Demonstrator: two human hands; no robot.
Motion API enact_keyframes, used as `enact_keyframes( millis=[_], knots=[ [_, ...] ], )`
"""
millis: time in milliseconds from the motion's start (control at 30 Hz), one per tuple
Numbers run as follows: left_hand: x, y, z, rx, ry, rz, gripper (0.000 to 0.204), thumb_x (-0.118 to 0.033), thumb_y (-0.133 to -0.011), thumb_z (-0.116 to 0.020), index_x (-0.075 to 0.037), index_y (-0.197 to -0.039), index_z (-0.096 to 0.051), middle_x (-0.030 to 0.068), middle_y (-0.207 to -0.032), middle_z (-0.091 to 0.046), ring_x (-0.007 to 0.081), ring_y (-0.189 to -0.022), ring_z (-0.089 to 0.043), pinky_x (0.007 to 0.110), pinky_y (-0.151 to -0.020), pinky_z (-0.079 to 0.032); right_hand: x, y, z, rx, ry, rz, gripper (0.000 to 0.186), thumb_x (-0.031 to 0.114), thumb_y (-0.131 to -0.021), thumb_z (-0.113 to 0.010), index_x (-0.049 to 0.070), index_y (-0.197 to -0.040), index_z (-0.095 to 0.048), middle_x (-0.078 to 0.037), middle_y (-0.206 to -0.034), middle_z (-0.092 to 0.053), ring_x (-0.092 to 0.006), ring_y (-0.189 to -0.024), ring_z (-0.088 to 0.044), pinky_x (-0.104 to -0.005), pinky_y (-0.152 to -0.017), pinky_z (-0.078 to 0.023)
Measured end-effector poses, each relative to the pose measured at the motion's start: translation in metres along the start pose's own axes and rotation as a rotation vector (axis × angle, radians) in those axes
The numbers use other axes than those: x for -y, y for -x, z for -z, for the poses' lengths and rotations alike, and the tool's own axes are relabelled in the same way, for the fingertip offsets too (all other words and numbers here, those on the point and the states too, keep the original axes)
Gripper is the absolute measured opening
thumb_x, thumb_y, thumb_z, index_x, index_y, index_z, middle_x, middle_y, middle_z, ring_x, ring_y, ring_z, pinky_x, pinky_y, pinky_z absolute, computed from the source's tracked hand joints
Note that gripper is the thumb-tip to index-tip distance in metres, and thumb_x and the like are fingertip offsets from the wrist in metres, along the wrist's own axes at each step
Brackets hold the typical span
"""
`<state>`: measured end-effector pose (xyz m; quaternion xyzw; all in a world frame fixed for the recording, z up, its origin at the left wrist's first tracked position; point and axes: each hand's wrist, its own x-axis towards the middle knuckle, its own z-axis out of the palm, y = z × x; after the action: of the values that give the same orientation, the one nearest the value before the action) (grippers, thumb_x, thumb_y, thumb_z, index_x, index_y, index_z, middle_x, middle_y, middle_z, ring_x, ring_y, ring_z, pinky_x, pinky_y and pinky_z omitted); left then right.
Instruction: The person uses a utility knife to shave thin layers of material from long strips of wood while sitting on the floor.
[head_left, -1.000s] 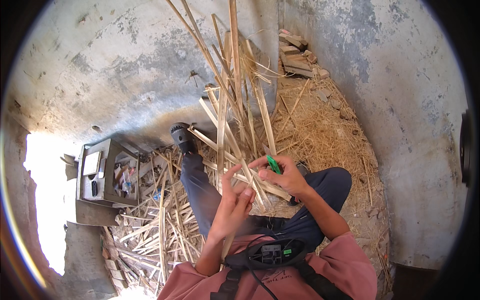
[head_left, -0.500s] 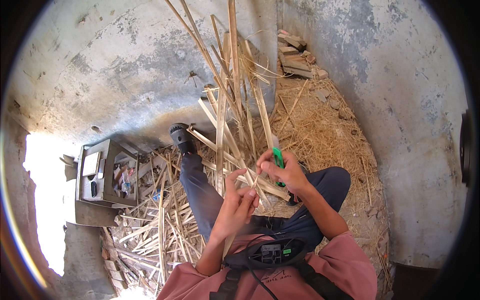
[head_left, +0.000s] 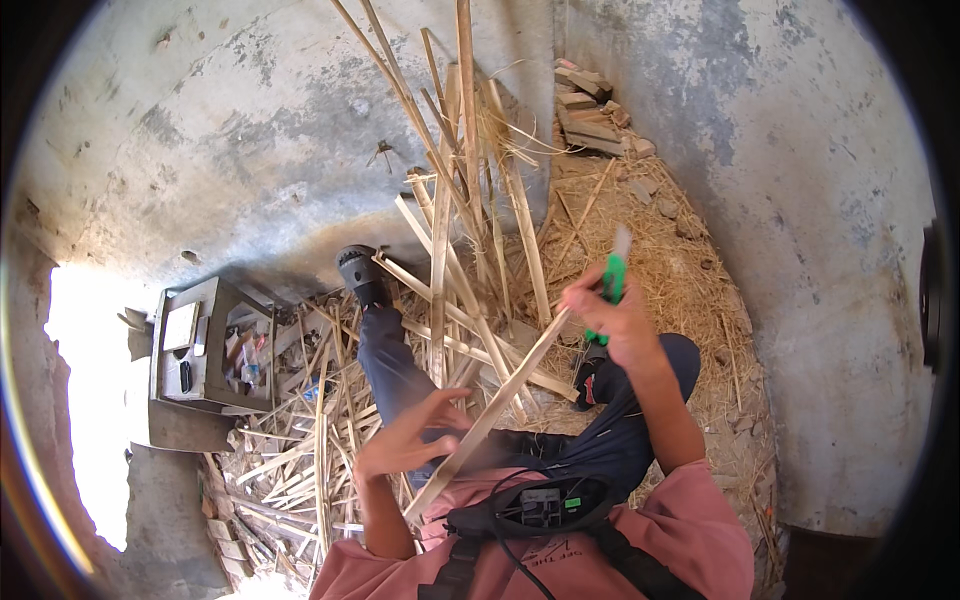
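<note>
A pale, flat bamboo strip [head_left: 490, 413] slants across my lap. Its upper end is pinched in the fingertips of my right hand [head_left: 618, 318], while its lower end reaches toward my shirt. The same hand also grips a green utility knife [head_left: 613, 279], its blade pointing up and away from me. Beside the strip, on its left, is my left hand [head_left: 415, 437], fingers spread and slightly blurred. It holds nothing, and whether a fingertip touches the strip I cannot tell.
Long bamboo strips [head_left: 440, 250] lean against the wall ahead. Many cut strips [head_left: 325, 470] litter the floor at left, near an overturned-looking cabinet [head_left: 205, 345] holding small items. Straw-like shavings [head_left: 660, 270] cover the right floor; broken bricks [head_left: 590, 110] fill the far corner.
My right hand has moved up and right with the knife, drawing the strip's end along. My left hand has let go of the strip, opened and shifted left and down.
</note>
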<state>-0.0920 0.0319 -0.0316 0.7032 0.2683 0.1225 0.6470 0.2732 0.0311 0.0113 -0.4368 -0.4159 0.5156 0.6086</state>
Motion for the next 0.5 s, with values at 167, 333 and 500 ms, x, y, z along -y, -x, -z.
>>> enact_keyframes(
  millis=[167,333,500],
  knots=[
    [0.005,0.031,0.02,-0.045,-0.056,0.038,0.097,-0.065,-0.093,-0.076,-0.002,-0.159,-0.044,0.0183,-0.135,-0.069,0.0276,-0.125,-0.068,0.043,-0.114,-0.049,0.016,-0.018,0.04,-0.13,-0.058,0.162,0.009,0.013,-0.097,-0.079,0.005,-0.099,-0.076,-0.005,-0.084,-0.077,-0.0015,-0.047,-0.037,-0.0227,-0.044,-0.024],
    [0.002,0.023,0.009,-0.096,-0.081,0.078,0.061,-0.042,-0.106,-0.07,-0.002,-0.149,-0.055,0.0107,-0.112,-0.072,0.0194,-0.107,-0.071,0.037,-0.098,-0.055,0.025,-0.037,0.068,-0.188,-0.222,0.198,0.014,0.016,-0.1,-0.077,0.003,-0.104,-0.074,-0.009,-0.088,-0.075,-0.0019,-0.046,-0.034,-0.023,-0.043,-0.023],
    [0.003,0.018,0.004,-0.006,0.136,0.209,0.029,-0.024,-0.117,-0.05,-0.001,-0.127,-0.063,0.0006,-0.079,-0.06,0.0081,-0.07,-0.061,0.025,-0.063,-0.049,0.03,-0.04,0.077,-0.282,-0.159,0.234,0.023,0.023,-0.106,-0.071,0.003,-0.118,-0.072,-0.008,-0.097,-0.074,-0.0007,-0.048,-0.036,-0.0212,-0.044,-0.026]
  ],
)
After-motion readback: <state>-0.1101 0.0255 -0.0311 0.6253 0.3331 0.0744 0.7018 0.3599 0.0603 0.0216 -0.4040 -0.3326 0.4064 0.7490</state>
